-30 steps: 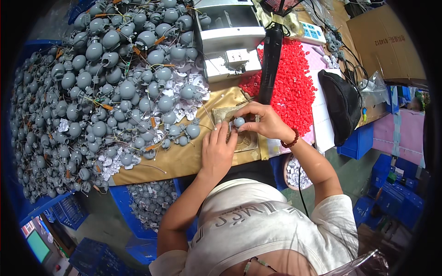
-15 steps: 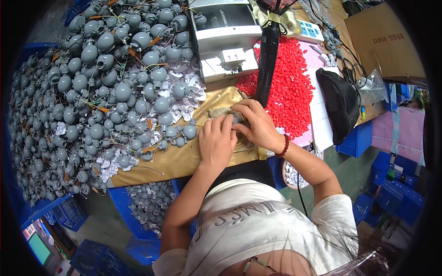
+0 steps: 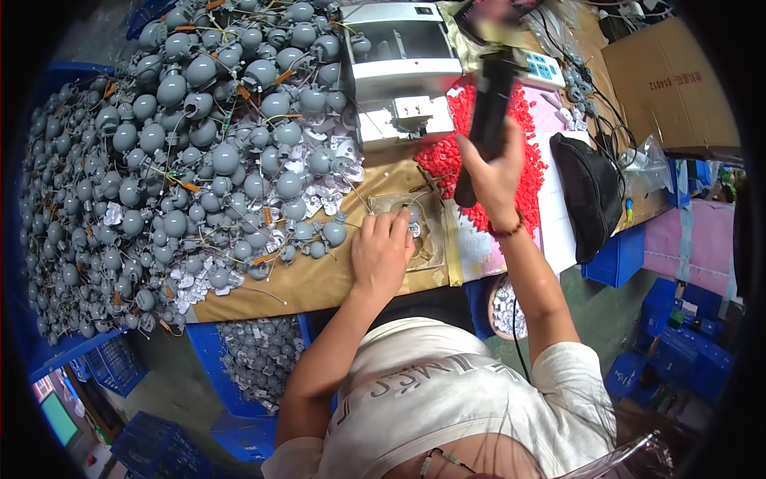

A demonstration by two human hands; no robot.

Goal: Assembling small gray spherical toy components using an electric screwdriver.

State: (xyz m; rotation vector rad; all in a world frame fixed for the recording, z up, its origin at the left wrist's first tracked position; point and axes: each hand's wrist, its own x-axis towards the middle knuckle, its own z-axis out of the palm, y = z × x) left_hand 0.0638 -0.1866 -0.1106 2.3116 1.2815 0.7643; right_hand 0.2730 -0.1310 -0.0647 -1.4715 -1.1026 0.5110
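Note:
My left hand (image 3: 381, 254) rests over a shallow square fixture (image 3: 433, 257) at the table's front edge. Its fingertips are closed on a small grey ball-shaped housing (image 3: 413, 216) lying in the fixture; part of the housing is hidden by the fingers. To the right and higher, my right hand (image 3: 501, 180) is wrapped round a black electric screwdriver (image 3: 492, 100), which stands nearly upright over a heap of small red plastic pieces (image 3: 531, 172). The screwdriver is slightly blurred and its tip cannot be made out clearly.
A large pile of grey ball-shaped housings with wires (image 3: 227, 160) covers the left side. A white machine (image 3: 403, 72) stands behind the fixture. Farther right are a black pouch (image 3: 586, 195), a power strip (image 3: 542, 70) and a cardboard box (image 3: 670, 84). Blue bins (image 3: 618, 255) stand below the table.
My right hand has left the fixture, moved up and right, and taken hold of the black screwdriver, which has shifted and tilted. My left hand stays at the grey housing, now more exposed.

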